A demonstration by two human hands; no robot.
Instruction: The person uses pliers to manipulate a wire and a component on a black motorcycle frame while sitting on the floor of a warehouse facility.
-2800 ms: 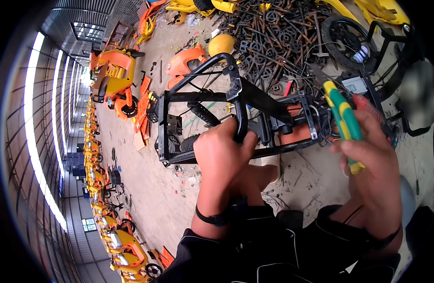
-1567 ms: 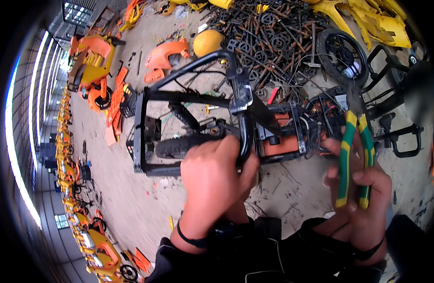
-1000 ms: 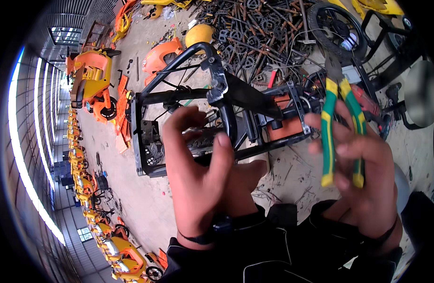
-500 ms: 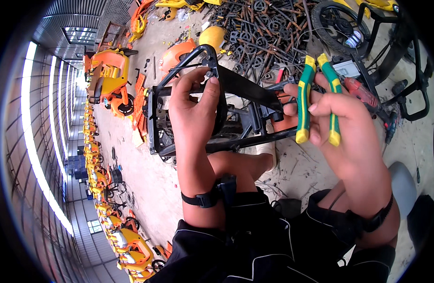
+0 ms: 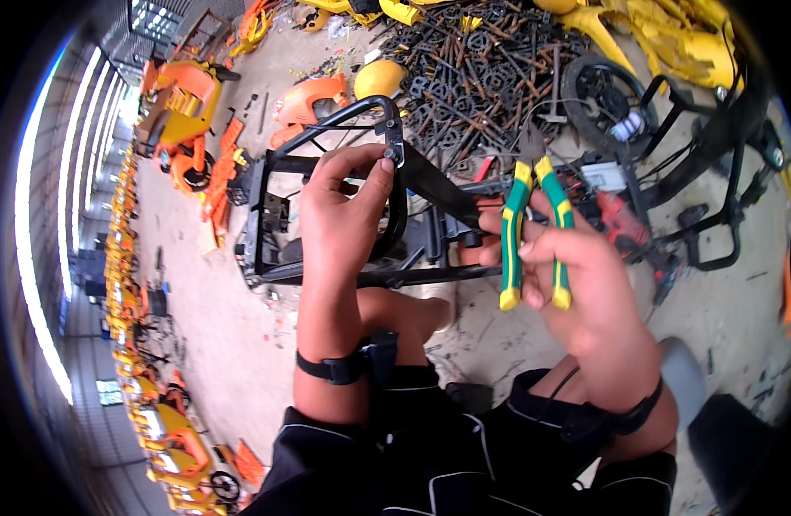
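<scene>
My left hand (image 5: 339, 211) is closed at the bracket of a black metal vehicle frame (image 5: 279, 176). Its thumb and forefinger pinch a small bolt (image 5: 389, 155) at the bracket's plate. To the right, my right hand (image 5: 580, 271) grips a pair of pliers (image 5: 512, 245) with green and yellow handles. The handles stand spread apart, with the fingers between and around them. The dark jaws point away from me, against the cluttered background, and touch nothing that I can make out.
A heap of rusty metal parts (image 5: 473, 77) lies beyond the frame, with a wheel (image 5: 606, 103) on its right. A red power drill (image 5: 621, 217) rests at the right. Orange panels (image 5: 309, 99) and a yellow round shell (image 5: 380, 80) lie behind; a row of yellow scooters (image 5: 124, 284) lines the left.
The pliers and my right hand have come lower and closer to my left hand. My left hand keeps its pinch at the bracket. The whole view has shifted a little.
</scene>
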